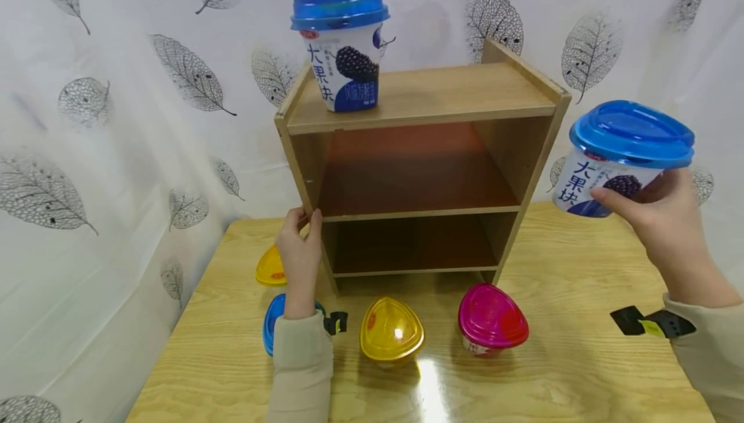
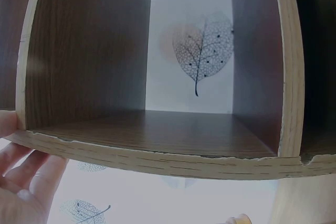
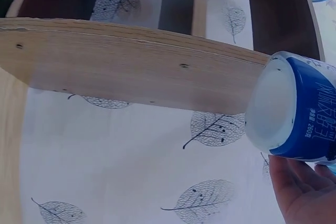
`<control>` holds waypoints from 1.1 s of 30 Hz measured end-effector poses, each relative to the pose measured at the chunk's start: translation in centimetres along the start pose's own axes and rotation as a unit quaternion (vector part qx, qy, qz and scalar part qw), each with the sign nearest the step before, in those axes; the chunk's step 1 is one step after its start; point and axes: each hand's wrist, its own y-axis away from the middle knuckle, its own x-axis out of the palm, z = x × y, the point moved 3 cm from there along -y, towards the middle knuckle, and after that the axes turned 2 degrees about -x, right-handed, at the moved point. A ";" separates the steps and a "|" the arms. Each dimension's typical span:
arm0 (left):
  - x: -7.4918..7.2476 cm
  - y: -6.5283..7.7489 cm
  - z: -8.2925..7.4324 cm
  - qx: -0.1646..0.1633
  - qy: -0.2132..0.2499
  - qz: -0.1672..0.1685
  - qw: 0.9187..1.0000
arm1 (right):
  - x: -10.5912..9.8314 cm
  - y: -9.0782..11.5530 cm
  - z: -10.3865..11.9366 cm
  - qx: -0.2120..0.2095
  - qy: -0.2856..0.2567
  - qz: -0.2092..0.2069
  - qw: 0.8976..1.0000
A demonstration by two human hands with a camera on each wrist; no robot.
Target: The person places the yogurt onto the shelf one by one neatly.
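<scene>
My right hand (image 1: 668,210) grips a blue-lidded yogurt cup (image 1: 628,158) in the air to the right of a small wooden shelf (image 1: 424,213). In the right wrist view the cup's white base (image 3: 273,106) faces the camera, with fingers (image 3: 302,187) against its side. My left hand (image 1: 299,248) pinches the shelf's left front edge near the middle board; the left wrist view shows fingers (image 2: 37,174) on both sides of that edge. Another blue-lidded yogurt cup (image 1: 343,48) stands upright on the shelf's top board, at its left end.
On the wooden table (image 1: 581,358) in front of the shelf stand a yellow-lidded cup (image 1: 392,329) and a pink-lidded cup (image 1: 491,316). A blue-lidded cup (image 1: 273,323) and a yellow-lidded one (image 1: 270,268) are partly behind my left arm. A leaf-patterned sheet (image 1: 145,87) hangs behind.
</scene>
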 end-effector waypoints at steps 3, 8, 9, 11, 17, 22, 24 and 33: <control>0.0 0.0 0.0 -0.002 -0.004 0.001 1.000 | -0.1 -0.7 0.5 -0.003 0.018 -0.012 1.000; 0.0 0.0 -0.1 -0.002 -0.007 0.002 1.000 | -0.4 -1.6 1.0 0.000 0.050 -0.043 0.998; -0.1 0.0 -0.2 -0.001 -0.007 0.002 1.000 | -0.5 -1.8 1.2 -0.001 0.052 -0.049 0.997; -0.1 0.1 -0.2 0.002 -0.008 0.003 1.000 | -0.6 -2.2 1.5 0.001 0.075 -0.063 0.995; 0.0 0.2 0.0 0.014 -0.011 0.003 1.000 | -1.0 -3.7 2.6 0.015 0.167 -0.101 0.981; 0.0 0.1 -0.1 0.014 -0.009 0.001 1.000 | -0.8 -5.4 3.6 -0.009 0.105 -0.121 0.987; -0.1 0.1 -0.1 0.014 -0.010 0.000 1.000 | -0.7 -6.2 4.0 -0.016 0.072 -0.130 0.989; -0.1 0.0 0.1 0.010 -0.006 0.004 1.000 | 0.2 -9.1 5.6 -0.060 0.004 -0.165 0.984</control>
